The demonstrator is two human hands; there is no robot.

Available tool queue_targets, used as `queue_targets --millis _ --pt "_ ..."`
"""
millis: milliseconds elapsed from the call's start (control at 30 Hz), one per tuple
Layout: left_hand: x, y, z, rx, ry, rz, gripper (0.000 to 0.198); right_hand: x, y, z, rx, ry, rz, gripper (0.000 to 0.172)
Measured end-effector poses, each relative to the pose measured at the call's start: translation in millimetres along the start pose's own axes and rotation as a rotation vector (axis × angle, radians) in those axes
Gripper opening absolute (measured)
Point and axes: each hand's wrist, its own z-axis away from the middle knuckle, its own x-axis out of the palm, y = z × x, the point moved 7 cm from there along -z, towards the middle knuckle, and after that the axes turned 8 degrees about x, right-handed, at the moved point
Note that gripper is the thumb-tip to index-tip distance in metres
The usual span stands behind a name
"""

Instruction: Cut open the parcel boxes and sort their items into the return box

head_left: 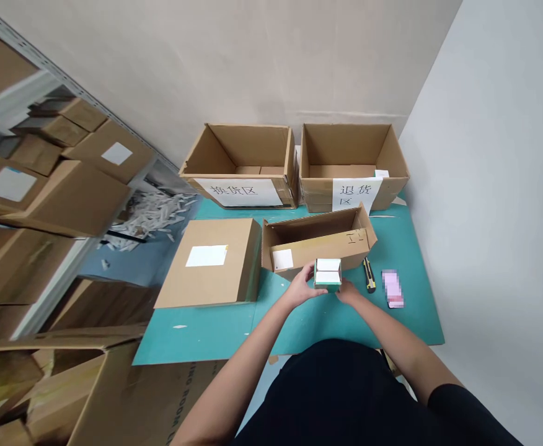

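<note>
A small white-and-green box (328, 275) is held between my hands above the front of the table. Two white panels show on its top, split by a line across the middle. My left hand (303, 287) grips it from the left, with thumb and fingers around that side. At its lower right corner, my right hand (347, 291) is closed against the box, its fingertips partly hidden. Just behind it stands an open narrow carton (318, 246) with a white label. A yellow-and-black utility knife (369, 275) lies to the right of my right hand.
A closed carton (206, 263) with a label sits left on the green tabletop (197, 334). Two open cartons with paper signs, one left (238, 186) and one right (320, 186), line the back. A pink blurred item (393, 288) lies right. Shelves of cartons (67, 192) stand left.
</note>
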Motion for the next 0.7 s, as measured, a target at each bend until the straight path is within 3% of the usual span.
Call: queue_targets --millis 100,167,367,500,700 --pt "5.6 -8.4 8.1 -0.019 -0.001 0.019 0.092 -10.1 35.8 10.8 0.162 -0.014 0.105 0.024" --pt "9.3 -13.1 14.4 -0.033 0.014 0.043 0.092 -25.6 57.6 20.4 0.252 0.047 0.159 0.02" --pt "24.4 -24.4 33.0 -0.136 0.006 0.069 0.081 -67.5 98.0 31.2 0.447 0.269 0.279 0.052" --pt "34.8 -33.4 42.1 -0.159 0.003 0.055 0.084 -70.4 111.0 17.4 0.56 0.309 0.284 0.061" --pt "44.1 -46.4 54.3 -0.181 0.013 0.043 0.085 -71.8 130.8 0.6 0.666 0.322 0.146 0.05"
